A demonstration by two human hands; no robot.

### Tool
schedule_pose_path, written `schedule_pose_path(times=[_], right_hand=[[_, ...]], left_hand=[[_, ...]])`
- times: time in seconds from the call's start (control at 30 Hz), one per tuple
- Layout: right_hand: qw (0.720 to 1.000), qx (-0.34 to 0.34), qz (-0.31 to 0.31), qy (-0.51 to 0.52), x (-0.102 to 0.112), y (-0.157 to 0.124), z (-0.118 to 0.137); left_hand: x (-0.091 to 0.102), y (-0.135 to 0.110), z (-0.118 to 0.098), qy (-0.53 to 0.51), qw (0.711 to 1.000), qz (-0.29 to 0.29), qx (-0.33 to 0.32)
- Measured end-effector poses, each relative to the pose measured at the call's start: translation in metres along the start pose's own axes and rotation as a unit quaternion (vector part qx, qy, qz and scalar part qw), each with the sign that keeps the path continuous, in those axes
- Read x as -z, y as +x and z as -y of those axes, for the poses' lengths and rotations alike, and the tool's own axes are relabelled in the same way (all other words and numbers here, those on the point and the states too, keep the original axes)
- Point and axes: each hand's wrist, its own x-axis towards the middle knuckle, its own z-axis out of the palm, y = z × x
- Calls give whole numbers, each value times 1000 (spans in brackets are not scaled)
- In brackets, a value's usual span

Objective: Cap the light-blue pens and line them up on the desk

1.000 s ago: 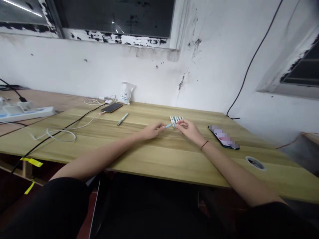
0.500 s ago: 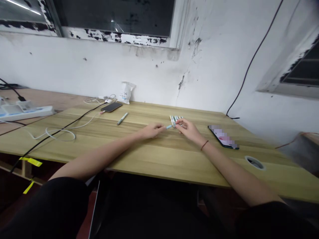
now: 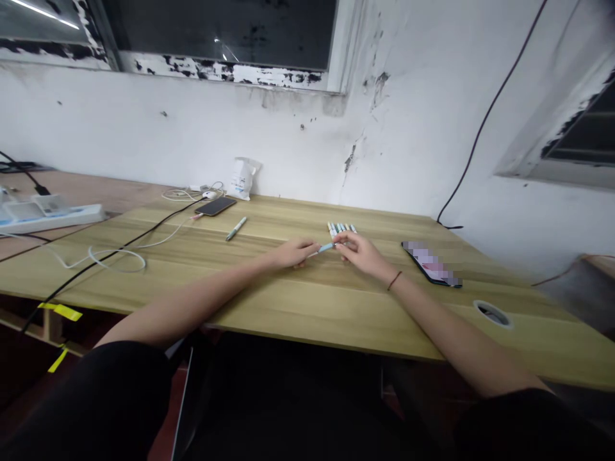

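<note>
A slim marker (image 3: 326,247) with a light blue section spans the gap between my two hands, just above the wooden table. My left hand (image 3: 293,252) is closed on its left end. At its right end, the fingertips of my right hand (image 3: 356,248) pinch it; the tip there is hidden by the fingers. Right behind my right hand lies a row of several markers (image 3: 339,228) side by side, their near ends partly covered by the hand. A single grey-white marker (image 3: 236,228) rests apart on the table, to the left.
A dark phone (image 3: 216,206) with a cable lies at the back left, near a white plastic packet (image 3: 241,178). On the right are another phone (image 3: 431,264) and a round cable hole (image 3: 492,314). A power strip (image 3: 52,216) and loose cords occupy the left side.
My right hand has shifted slightly left and toward me, uncovering more of the marker row. More of the held marker shows between my hands.
</note>
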Motion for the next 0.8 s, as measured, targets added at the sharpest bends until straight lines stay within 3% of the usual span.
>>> schedule_pose_path(times=[0.3, 0.8], right_hand=[[1000, 9, 3, -1, 1, -1, -1], [998, 21, 16, -60, 0, -2, 2]], left_hand=[[0, -1, -2, -90, 996, 12, 17], [0, -2, -3, -58, 998, 11, 23]])
